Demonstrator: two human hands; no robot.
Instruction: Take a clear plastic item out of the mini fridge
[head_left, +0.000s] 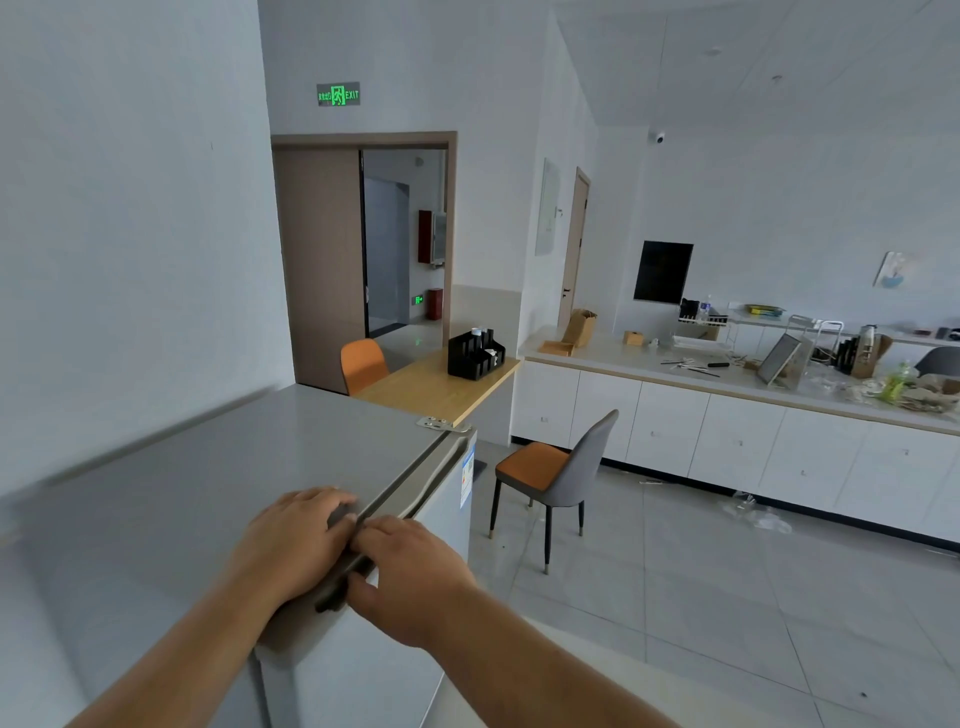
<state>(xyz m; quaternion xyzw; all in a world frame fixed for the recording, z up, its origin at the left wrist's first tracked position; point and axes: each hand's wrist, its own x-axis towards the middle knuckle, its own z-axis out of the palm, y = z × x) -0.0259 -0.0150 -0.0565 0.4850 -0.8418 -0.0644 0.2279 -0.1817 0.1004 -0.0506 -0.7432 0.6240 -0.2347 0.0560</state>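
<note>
A grey mini fridge (171, 493) fills the lower left, seen from above, with its flat top facing me. Its door (363, 675) hangs below the front edge, and a dark gap runs along the door's top. My left hand (291, 545) rests palm down on the fridge top at the front edge. My right hand (410, 577) curls over the top edge of the door, fingers hooked into the gap and thumb beneath. The inside of the fridge is hidden, and no clear plastic item shows.
A grey and orange chair (556, 473) stands on the tiled floor just right of the fridge. A wooden table (431, 389) with a black organiser (475, 353) lies behind. White cabinets with a cluttered counter (727, 384) run along the right wall.
</note>
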